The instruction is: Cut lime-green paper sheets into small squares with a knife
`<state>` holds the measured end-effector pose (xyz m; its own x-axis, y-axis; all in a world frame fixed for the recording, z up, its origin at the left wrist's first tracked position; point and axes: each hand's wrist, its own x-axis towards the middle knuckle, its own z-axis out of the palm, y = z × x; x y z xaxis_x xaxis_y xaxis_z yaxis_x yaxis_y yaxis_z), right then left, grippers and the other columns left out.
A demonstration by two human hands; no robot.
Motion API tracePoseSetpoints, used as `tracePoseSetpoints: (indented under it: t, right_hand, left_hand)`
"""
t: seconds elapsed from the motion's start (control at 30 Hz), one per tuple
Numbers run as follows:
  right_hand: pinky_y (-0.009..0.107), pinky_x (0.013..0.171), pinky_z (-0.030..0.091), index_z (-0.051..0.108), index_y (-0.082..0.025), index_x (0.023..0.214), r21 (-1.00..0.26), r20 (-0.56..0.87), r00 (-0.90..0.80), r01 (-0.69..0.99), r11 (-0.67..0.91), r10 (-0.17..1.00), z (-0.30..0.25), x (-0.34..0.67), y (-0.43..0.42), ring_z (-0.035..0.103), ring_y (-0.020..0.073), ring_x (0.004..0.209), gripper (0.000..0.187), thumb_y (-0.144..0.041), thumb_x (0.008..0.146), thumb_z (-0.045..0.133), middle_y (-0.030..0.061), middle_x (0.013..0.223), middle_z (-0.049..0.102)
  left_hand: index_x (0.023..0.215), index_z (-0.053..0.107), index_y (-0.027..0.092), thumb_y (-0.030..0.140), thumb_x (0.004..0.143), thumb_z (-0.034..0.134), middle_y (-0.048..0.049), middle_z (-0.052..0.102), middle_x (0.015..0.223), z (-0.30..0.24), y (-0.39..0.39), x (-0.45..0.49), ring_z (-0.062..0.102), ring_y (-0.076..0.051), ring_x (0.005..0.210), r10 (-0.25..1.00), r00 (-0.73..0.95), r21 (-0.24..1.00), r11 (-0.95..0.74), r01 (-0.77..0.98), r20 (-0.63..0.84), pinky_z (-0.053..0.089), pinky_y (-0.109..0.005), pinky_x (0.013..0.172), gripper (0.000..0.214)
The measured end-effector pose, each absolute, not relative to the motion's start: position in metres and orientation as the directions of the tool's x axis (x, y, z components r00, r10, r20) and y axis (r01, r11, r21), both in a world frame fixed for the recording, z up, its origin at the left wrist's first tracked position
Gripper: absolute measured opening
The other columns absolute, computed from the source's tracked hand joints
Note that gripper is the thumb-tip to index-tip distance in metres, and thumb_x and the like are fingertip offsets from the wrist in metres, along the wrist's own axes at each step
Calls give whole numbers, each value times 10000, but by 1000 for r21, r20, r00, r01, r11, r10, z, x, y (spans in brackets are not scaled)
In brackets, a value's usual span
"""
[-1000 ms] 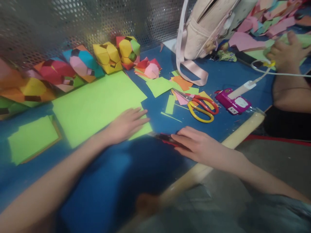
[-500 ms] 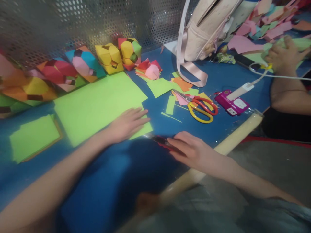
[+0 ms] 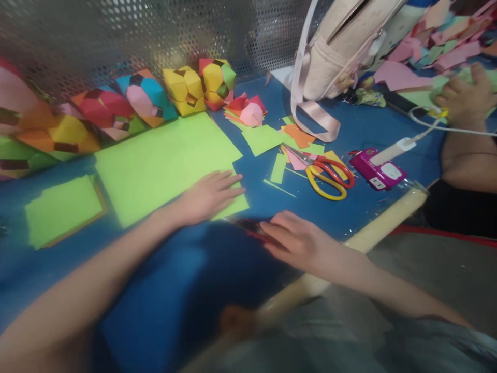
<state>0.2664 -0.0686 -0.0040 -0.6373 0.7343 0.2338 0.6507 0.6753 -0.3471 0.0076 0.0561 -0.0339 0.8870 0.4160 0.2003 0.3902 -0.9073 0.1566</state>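
Note:
My left hand (image 3: pixel 213 196) lies flat with fingers stretched on a large lime-green sheet of paper (image 3: pixel 155 163), near its right-hand end. In my right hand (image 3: pixel 297 238) is a slim knife (image 3: pixel 248 225) with a dark and red handle, blurred by motion. Its thin tip points left, close to the near edge of the green paper; whether it touches the sheet I cannot tell. A smaller stack of lime-green paper (image 3: pixel 64 210) rests to the left. Scissors (image 3: pixel 330 178) with red and yellow handles lie beyond my right hand, among paper scraps (image 3: pixel 277 168).
Folded paper shapes (image 3: pixel 184 90) in several colours line the perforated metal panel (image 3: pixel 135 31). A pale bag (image 3: pixel 330 57) stands behind, its strap hanging down. A purple power adapter (image 3: pixel 378 168) with a cable lies right. Another person's hand (image 3: pixel 466 96) rests on papers. A pale rolled edge (image 3: pixel 388 220) borders the blue table.
The view has shifted slightly, so things on the table appear further right. My right hand has drawn the knife a little left along the paper's near edge. My left hand stays on the sheet.

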Motion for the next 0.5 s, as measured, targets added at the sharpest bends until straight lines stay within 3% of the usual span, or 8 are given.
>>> tracePoseSetpoints:
  t: [0.5]
  right_hand:
    - [314, 600, 515, 655, -109, 1064, -301, 261, -705, 590, 749, 659, -8, 252, -63, 593, 216, 802, 181, -176, 925, 560, 102, 868, 627]
  left_hand:
    - [1352, 569, 205, 348, 1024, 352, -110, 491, 1488, -32, 55, 10, 397, -280, 1421, 456, 874, 226, -881, 417, 168, 357, -527, 1151, 419]
